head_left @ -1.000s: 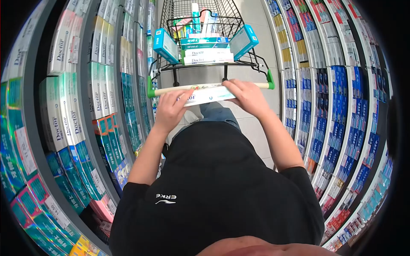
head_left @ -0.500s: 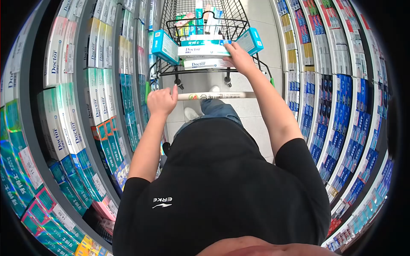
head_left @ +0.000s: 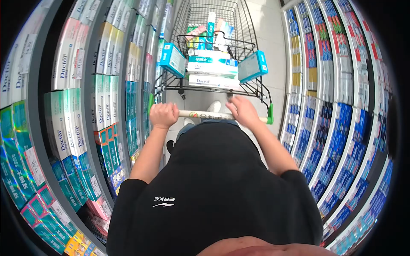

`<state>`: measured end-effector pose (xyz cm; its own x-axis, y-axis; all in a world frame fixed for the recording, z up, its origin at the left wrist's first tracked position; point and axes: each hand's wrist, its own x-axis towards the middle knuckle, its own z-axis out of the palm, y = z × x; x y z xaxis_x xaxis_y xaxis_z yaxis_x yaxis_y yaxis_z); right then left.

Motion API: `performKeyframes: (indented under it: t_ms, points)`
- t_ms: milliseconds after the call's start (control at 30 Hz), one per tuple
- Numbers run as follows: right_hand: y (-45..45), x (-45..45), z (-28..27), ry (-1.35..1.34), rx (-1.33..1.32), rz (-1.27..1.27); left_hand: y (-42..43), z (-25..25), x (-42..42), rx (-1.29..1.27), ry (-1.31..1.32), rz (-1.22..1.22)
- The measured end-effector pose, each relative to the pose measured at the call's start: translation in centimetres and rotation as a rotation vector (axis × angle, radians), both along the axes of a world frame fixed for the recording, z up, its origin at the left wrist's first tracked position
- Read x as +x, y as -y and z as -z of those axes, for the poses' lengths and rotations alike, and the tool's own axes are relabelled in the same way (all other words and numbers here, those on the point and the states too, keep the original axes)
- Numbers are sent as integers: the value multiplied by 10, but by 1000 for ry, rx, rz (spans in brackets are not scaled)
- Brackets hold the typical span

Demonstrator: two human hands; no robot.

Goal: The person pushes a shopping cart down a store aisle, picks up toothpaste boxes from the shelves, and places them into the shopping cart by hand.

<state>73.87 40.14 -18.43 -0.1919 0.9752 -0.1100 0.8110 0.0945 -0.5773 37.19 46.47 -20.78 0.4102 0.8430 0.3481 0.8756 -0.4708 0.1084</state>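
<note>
The cart handle (head_left: 192, 114) is just before your waist. Your left hand (head_left: 164, 115) makes a firm grip, clamped around its left part. Your right hand (head_left: 244, 111) is at its right part, a little blurred, so I cannot tell whether this grip is closed on it. Beyond, white boxes (head_left: 211, 81) are stacked at the near end of the cart (head_left: 205, 13), between two blue boxes (head_left: 173, 60). Shelves (head_left: 35, 85) stand on both sides.

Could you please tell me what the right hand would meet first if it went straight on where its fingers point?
Probably the trolley's black wire edge, with the lowest white box just beyond; the right hand points roughly that way, though depth is unclear.
</note>
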Motion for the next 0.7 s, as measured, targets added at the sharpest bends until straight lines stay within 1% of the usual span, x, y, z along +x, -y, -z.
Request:
performKeyframes:
  t_ms: [33, 100, 133, 233, 300, 333, 500, 700]
  points:
    - [8, -2, 3, -48, 19, 42, -2, 4, 0, -8, 11, 17]
    - [16, -5, 5, 168, 44, 34, -7, 5, 2, 3, 21, 38]
    - [10, -4, 7, 157, 65, 4, -12, 6, 5, 23, 11, 6]
    - [-3, -6, 9, 149, 174, 0, -22, 5, 7, 25, 51, 27]
    - [-12, -5, 4, 168, 121, 18, -34, 6, 9, 59, 54, 13]
    - [-17, -5, 3, 160, 139, -6, -39, 4, 11, 72, 69, 29]
    - [-45, -2, 5, 189, 145, 39, -71, 4, 19, 132, 94, 27]
    - [-77, 8, 4, 220, 114, 76, -103, 1, 31, 120, 91, 7]
